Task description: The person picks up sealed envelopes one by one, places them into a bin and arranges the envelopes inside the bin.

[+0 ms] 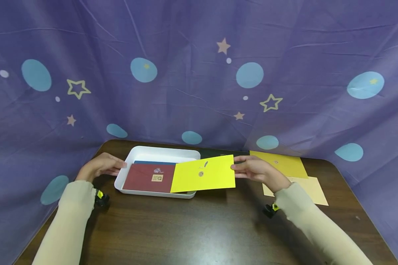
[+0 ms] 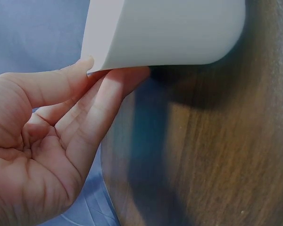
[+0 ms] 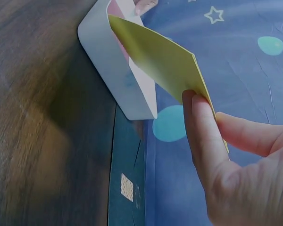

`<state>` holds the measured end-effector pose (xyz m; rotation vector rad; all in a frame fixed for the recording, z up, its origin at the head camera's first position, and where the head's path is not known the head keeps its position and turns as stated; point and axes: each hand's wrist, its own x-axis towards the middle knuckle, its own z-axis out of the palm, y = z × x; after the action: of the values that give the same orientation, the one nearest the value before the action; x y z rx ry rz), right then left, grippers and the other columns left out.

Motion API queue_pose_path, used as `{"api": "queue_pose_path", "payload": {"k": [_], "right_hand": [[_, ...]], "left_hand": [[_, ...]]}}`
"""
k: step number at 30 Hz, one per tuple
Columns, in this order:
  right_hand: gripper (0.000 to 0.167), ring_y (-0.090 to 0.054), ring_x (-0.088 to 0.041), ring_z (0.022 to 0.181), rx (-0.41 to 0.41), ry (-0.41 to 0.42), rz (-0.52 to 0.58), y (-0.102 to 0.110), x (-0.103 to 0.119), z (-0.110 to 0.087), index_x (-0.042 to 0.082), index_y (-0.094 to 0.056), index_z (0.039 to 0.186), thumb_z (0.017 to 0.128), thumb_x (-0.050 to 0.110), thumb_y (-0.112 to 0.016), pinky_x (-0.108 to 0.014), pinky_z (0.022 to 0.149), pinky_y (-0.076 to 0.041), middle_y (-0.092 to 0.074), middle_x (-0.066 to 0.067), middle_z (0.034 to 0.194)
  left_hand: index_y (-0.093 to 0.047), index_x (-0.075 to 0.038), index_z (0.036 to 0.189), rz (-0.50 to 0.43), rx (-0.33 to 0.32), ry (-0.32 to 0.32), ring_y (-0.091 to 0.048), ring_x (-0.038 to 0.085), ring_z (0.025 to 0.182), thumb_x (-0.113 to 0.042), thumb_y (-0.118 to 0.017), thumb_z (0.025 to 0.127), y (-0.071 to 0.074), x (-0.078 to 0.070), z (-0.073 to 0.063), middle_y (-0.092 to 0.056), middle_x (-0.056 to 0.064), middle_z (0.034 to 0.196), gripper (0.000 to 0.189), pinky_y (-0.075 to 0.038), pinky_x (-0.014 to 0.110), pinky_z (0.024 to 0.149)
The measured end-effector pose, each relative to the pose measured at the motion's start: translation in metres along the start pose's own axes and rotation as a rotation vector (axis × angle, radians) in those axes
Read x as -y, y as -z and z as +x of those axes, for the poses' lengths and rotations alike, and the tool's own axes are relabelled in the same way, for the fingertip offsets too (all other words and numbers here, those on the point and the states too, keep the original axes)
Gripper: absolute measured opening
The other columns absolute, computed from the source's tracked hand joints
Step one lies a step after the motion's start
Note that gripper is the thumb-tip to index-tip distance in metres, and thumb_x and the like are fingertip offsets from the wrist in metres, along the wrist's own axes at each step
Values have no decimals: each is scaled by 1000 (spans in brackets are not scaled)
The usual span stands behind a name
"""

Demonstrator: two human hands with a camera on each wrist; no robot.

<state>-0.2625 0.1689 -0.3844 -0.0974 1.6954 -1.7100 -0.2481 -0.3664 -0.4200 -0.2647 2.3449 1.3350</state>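
My left hand (image 1: 103, 165) pinches the left end of a white tray (image 1: 166, 151), thumb at its side and fingers under the bottom edge in the left wrist view. In that tray lies a maroon card (image 1: 137, 177) with a small printed square, a strip of a blue card (image 1: 154, 162) showing behind it. My right hand (image 1: 257, 170) grips the right edge of a bright yellow card (image 1: 217, 178) between thumb and fingers. This card slants over the tray's right end, its left edge overlapping the maroon card. The right wrist view shows its underside (image 3: 155, 52).
On the right of the brown table (image 1: 172, 235), a darker yellow card (image 1: 282, 162) lies partly over a cream sheet (image 1: 313, 189). Behind the tray's right end is a dark green card (image 3: 125, 165). A purple patterned curtain (image 1: 192, 99) hangs along the back edge.
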Motion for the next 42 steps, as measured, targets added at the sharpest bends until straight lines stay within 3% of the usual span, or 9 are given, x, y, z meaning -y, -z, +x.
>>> {"api": "queue_pose_path", "payload": {"k": [13,23,33,42], "right_hand": [[49,-74,-14,88,-49,-10,-24,-11,0,7,-11,-38,142,99,1,-59,-33,86,-64,-73,-1,99],[30,-73,-14,79,-45,-46,-123,-14,1,6,-11,-48,126,98,-4,-58,-39,90,-62,-70,-5,91],[19,-71,-15,76,-78,-47,-219,-23,4,9,-7,-55,113,96,-4,-63,-31,78,-65,-63,-8,90],[14,-71,-15,74,-100,-45,-283,-33,9,12,-6,-58,106,95,-2,-66,-33,81,-65,-63,-9,90]], "left_hand": [[-53,21,133,1,3,-5,-71,5,78,-17,-66,98,0,-1,-1,-75,-3,91,53,-63,25,74],[-54,21,132,2,5,-2,-71,5,78,-17,-66,98,-1,-2,-2,-75,-3,91,52,-63,25,74],[-54,20,132,8,-2,14,-70,5,77,-17,-66,98,-1,-3,-1,-75,-4,88,51,-63,26,73],[-54,21,132,3,-3,11,-70,5,77,-17,-65,99,-1,-3,-1,-74,-4,88,51,-63,25,73]]}}
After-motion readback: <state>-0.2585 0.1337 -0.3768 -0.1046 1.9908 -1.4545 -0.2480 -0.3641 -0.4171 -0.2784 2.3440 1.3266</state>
